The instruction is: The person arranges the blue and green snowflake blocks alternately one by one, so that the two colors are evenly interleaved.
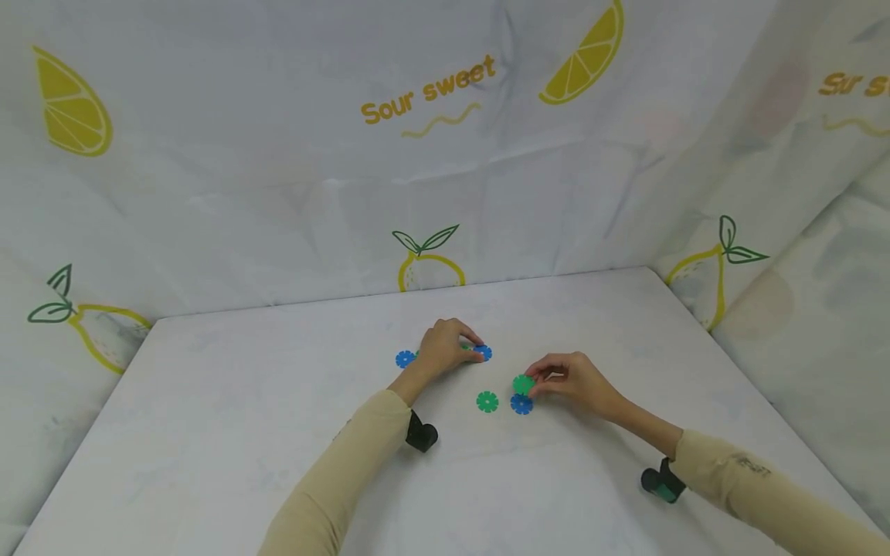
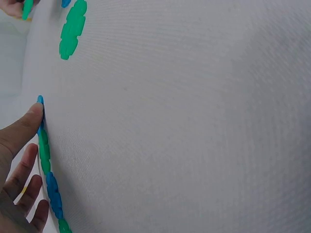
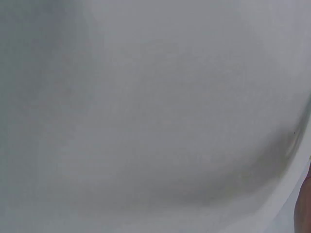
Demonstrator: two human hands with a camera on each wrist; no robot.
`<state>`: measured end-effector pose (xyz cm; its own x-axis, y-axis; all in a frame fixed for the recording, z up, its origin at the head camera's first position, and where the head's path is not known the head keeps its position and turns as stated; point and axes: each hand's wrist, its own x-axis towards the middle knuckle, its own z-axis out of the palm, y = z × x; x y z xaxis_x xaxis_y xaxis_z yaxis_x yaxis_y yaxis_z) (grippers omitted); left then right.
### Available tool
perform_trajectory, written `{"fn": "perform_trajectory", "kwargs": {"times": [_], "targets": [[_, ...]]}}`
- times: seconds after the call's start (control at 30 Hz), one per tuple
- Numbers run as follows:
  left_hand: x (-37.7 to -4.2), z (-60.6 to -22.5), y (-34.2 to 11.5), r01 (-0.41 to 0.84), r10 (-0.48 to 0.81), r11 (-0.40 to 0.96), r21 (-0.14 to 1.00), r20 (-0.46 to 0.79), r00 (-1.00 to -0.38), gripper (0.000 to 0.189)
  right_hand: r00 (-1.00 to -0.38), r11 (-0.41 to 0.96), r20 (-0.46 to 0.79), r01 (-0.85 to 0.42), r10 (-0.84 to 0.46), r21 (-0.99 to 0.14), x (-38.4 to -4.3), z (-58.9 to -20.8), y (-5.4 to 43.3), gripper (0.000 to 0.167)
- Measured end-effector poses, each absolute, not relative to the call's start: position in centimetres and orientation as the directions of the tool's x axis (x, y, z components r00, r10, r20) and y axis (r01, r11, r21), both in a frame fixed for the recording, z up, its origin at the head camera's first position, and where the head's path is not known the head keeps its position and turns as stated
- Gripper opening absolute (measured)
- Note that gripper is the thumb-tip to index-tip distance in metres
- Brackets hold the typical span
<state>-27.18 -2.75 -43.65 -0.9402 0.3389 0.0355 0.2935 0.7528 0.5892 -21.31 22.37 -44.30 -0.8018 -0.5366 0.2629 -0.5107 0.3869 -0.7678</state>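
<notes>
My left hand (image 1: 441,347) pinches the blue notched plastic disc (image 1: 483,353) at the right end of a row of flat discs, thumb and index finger at its edge. The wrist view of that hand shows the row alternating: a green disc (image 2: 44,151), a blue disc (image 2: 54,195) and another green disc (image 2: 64,226) follow. Part of the row is hidden behind the hand in the head view; its left-end blue disc (image 1: 405,359) shows. My right hand (image 1: 573,382) holds a green notched disc (image 1: 524,384) between thumb and fingers, overlapping a blue disc (image 1: 521,405) in view.
A loose green disc (image 1: 487,401) lies on the white table (image 1: 229,432) between the hands, nearer me than the row. Behind the table hangs a white cloth (image 1: 278,232) with lemon prints. Black wrist cameras sit under both sleeves. Mostly pale cloth fills the right wrist view.
</notes>
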Motion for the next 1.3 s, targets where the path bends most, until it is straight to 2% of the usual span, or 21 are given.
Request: {"fn": "perform_trajectory", "kwargs": {"times": [0.3,0.67,0.97,1.3], "targets": [[-27.0,-43.6,-2.5,0.273,0.326,0.762,0.587,0.016,-0.945,0.024,-0.847,0.428,0.221,-0.449,-0.483,-0.784,-23.6,-44.1,23.1,0.022],[-27.1,-43.8,-2.7,0.290,0.337,0.759,0.583,0.030,-0.941,0.024,-0.869,0.469,0.122,-0.371,-0.479,-0.801,-26.5,-43.4,23.3,0.022],[-27.2,-43.7,-2.6,0.296,0.339,0.758,0.582,0.036,-0.940,0.023,-0.885,0.485,-0.002,-0.253,-0.465,-0.837,-28.2,-43.4,22.7,0.024],[-27.2,-43.5,-2.6,0.284,0.330,0.763,0.581,0.027,-0.943,0.023,-0.894,0.462,-0.038,-0.194,-0.447,-0.865,-29.1,-44.0,21.7,0.027]]}}
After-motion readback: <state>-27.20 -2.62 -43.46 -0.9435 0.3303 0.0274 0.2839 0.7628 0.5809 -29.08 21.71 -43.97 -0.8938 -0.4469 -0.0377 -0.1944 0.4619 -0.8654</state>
